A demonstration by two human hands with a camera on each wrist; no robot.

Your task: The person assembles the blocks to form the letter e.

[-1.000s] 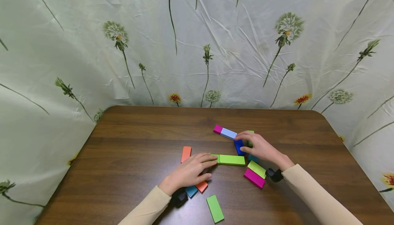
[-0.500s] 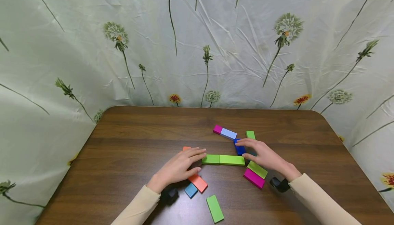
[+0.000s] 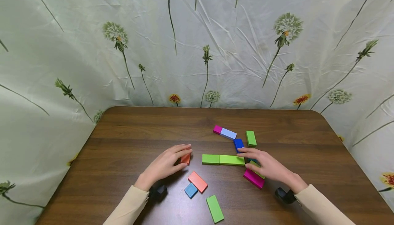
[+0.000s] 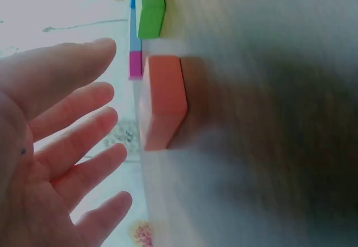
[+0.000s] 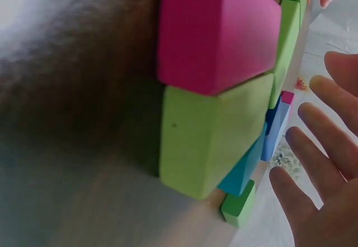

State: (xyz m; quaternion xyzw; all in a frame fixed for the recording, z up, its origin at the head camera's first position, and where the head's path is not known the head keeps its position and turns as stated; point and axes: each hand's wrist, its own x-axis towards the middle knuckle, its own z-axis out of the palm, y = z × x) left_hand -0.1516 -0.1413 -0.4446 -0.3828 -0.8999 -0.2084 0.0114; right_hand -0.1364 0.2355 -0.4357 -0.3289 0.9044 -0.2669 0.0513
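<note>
My left hand [image 3: 164,163] hovers with loosely extended fingers over an orange block [image 3: 186,158], partly covering it in the head view. In the left wrist view the fingers stand apart from that block [image 4: 165,96]. On the right, my right hand [image 3: 267,163] is held above the blocks with its fingers spread and holding nothing. Around it lie a dark blue block [image 3: 238,144], a magenta block [image 3: 253,179] and a yellow-green block [image 5: 193,141], which touches the magenta one. A teal block [image 5: 243,166] is mostly hidden by the hand in the head view.
Two lime-green blocks [image 3: 210,159] lie end to end mid-table. Behind are a light blue block [image 3: 228,133], a small magenta one [image 3: 217,129] and a green one [image 3: 250,138]. Nearer lie an orange block [image 3: 197,182], a small blue block [image 3: 191,190] and a green block [image 3: 214,209].
My left hand has drawn left, off the lime-green row, uncovering the nearer orange and small blue blocks. The right hand has shifted slightly toward the near right, away from the dark blue block.
</note>
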